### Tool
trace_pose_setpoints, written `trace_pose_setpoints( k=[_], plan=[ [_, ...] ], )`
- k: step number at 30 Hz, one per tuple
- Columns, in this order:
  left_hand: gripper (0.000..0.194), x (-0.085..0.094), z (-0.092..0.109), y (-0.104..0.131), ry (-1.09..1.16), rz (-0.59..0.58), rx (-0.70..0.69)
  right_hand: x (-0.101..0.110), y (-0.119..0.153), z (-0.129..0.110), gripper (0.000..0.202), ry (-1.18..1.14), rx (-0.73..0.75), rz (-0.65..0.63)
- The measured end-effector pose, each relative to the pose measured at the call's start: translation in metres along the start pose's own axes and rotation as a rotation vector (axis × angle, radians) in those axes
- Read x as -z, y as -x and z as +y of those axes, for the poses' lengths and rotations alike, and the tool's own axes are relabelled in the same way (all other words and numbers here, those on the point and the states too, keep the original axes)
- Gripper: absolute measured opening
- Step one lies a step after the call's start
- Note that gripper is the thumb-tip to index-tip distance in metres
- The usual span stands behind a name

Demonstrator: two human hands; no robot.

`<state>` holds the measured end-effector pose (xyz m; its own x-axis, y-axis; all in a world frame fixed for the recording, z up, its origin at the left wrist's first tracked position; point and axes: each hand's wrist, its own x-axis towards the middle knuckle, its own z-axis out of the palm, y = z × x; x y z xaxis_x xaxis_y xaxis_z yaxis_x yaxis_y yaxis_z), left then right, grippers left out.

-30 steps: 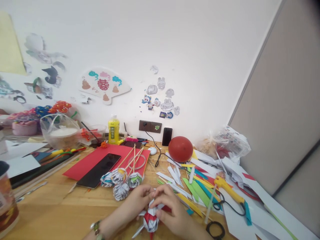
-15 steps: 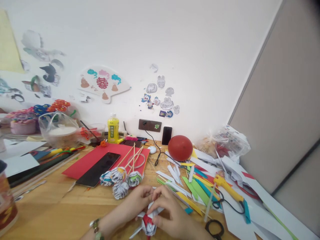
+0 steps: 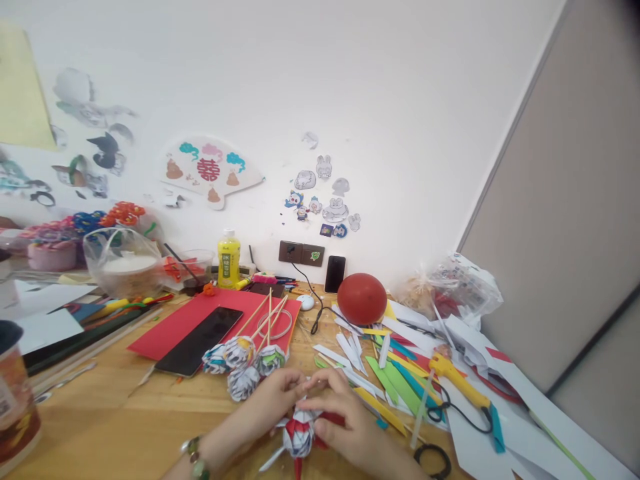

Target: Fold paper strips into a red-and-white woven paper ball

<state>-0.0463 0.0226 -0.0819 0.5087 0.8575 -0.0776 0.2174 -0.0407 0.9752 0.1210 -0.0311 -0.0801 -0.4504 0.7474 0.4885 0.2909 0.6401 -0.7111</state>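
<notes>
while left hand [image 3: 278, 399] and right hand [image 3: 343, 419] grasp a pleated paper flower [image 3: 299, 440], a round balloon [image 3: 362, 299] sits beyond.

Left hand [image 3: 280, 393] and right hand [image 3: 344, 417] are holding a red-and-white paper flower [image 3: 299, 439] over the wooden tabletop [image 3: 100, 427]. Four stick-stemmed paper flowers [image 3: 243, 382] are lying just beyond, beside a black smartphone [image 3: 200, 341] on red card [image 3: 167, 325]. Yellow glue gun [image 3: 459, 381] is resting right, among paper scraps [image 3: 397, 385].

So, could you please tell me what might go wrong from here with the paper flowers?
The left hand and right hand work close about the red-and-white paper flower, so too firm a press might crumple its folds. The bunched paper flowers lie near the left hand, which could knock them.
</notes>
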Motion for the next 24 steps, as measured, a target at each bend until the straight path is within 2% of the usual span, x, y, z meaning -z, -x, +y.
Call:
trace_pose_setpoints(
  k=[4, 10, 14, 18, 20, 24],
  plan=[
    [0.040, 0.003, 0.001, 0.000, 0.064, -0.004, 0.024, -0.002, -0.001, -0.001, 0.037, -0.046, -0.030, 0.012],
    [0.043, 0.001, 0.000, -0.003, 0.236, 0.011, 0.061, -0.010, -0.006, 0.024, 0.022, -0.241, -0.310, 0.216],
    [0.037, 0.003, 0.005, 0.000, 0.545, 0.104, 0.119, -0.017, -0.007, 0.041, 0.018, -0.337, -0.461, 0.341],
    [0.031, 0.005, 0.011, 0.003, 0.673, 0.160, 0.087, -0.018, -0.006, 0.048, 0.029, -0.340, -0.463, 0.493],
    [0.032, 0.004, 0.012, 0.002, 0.690, 0.206, 0.057, -0.018, -0.005, 0.048, 0.034, -0.321, -0.461, 0.518],
    [0.038, 0.003, 0.010, -0.002, 0.624, 0.248, 0.008, -0.017, -0.006, 0.042, 0.031, -0.198, -0.385, 0.520]
  ],
)
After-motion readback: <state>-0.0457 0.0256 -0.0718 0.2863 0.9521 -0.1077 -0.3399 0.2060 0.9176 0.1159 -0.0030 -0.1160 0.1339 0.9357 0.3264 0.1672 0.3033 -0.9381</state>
